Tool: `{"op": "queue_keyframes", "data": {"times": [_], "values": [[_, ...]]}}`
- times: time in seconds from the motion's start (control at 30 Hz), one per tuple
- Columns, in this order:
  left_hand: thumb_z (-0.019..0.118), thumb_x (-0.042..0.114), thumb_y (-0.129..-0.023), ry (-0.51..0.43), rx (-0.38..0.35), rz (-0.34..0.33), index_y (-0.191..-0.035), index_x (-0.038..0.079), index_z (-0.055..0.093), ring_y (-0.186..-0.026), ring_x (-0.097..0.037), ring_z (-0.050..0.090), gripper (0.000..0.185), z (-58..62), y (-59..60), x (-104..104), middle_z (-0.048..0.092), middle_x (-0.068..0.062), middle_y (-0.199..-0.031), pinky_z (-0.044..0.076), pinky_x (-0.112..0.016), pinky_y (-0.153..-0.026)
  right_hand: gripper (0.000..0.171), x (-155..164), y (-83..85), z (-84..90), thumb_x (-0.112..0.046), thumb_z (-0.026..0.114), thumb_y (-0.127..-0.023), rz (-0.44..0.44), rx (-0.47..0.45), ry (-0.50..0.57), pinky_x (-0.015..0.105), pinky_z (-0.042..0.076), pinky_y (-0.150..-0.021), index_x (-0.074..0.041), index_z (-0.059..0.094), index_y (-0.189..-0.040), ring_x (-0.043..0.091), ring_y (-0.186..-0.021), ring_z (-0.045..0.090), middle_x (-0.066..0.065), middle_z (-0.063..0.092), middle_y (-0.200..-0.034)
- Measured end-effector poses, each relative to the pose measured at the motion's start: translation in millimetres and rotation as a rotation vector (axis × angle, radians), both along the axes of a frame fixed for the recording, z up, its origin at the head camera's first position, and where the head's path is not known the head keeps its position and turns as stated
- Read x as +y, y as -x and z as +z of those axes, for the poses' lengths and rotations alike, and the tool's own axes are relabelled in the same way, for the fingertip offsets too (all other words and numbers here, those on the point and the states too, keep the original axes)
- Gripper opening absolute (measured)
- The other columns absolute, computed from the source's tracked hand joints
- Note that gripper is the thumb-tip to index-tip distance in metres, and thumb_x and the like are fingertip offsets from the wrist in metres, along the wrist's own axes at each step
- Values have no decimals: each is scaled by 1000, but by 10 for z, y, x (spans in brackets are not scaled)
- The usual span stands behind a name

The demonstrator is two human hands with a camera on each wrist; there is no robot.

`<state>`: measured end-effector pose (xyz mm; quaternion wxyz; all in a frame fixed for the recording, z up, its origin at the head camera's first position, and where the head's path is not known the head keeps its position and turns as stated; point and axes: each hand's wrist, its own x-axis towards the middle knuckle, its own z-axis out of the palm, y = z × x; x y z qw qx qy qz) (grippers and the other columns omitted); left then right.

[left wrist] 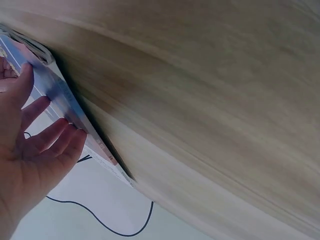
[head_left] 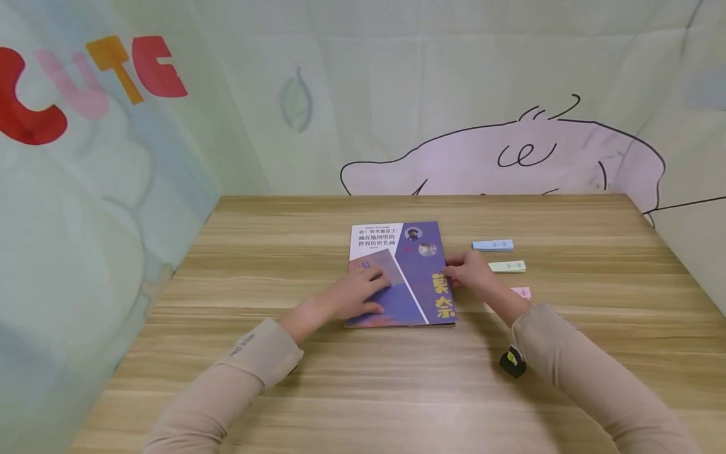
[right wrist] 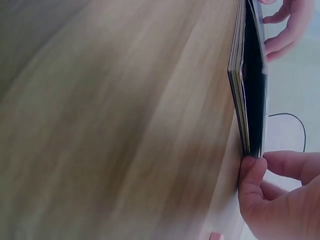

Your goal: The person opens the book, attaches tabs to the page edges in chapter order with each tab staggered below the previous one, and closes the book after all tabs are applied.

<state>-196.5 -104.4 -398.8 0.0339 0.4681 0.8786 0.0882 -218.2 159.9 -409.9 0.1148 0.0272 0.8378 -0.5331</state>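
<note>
A purple-blue book [head_left: 416, 271] with a white corner and yellow lettering lies on the wooden table. My left hand [head_left: 356, 293] rests on its front cover with fingers spread; the left wrist view shows those fingertips [left wrist: 75, 132] touching the cover near the spine edge. At the opposite edge, my right hand [head_left: 473, 274] pinches the book between thumb and index finger. In the right wrist view the front cover [right wrist: 265, 95] stands slightly apart from the page stack [right wrist: 237, 90], leaving a dark gap beside the right hand [right wrist: 280, 195].
Right of the book lie a blue paper strip [head_left: 492, 245], a pale green strip [head_left: 508, 267] and a pink strip [head_left: 522, 292], the last partly hidden by the right arm. A printed cloth [head_left: 363, 113] hangs behind the table [head_left: 363, 391].
</note>
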Motion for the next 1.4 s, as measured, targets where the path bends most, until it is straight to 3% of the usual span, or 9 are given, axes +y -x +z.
{"op": "queue_keyframes", "data": {"times": [0.27,0.53,0.93,1.4], "values": [[65,29,-87,18,-25,22,-127,0,52,-111,-32,49,51,26,-23,6,49,-17,-121,40,-42,-98,33,-37,-2,6,10,59,-81,-90,-49,60,17,48,-52,19,55,-113,5,-53,52,8,63,-74],[65,28,-88,19,-42,29,-127,0,51,-115,-33,48,50,42,-45,15,49,-18,-123,39,-43,-99,34,-25,-16,-12,9,60,-80,-137,-71,116,19,47,-51,18,55,-113,7,-54,52,0,58,-65],[66,27,-86,2,-27,23,-125,-1,53,-111,-31,49,49,37,-47,16,50,-17,-118,41,-42,-96,47,2,-91,44,9,56,-83,-181,-233,384,19,50,-53,15,42,-127,6,-55,56,0,61,-66],[67,26,-86,3,-52,42,-124,-1,53,-113,-32,49,49,53,-52,29,51,-19,-121,39,-43,-98,48,80,-263,32,5,58,-85,-120,-328,439,18,52,-57,13,40,-129,5,-59,58,-2,62,-68]]}}
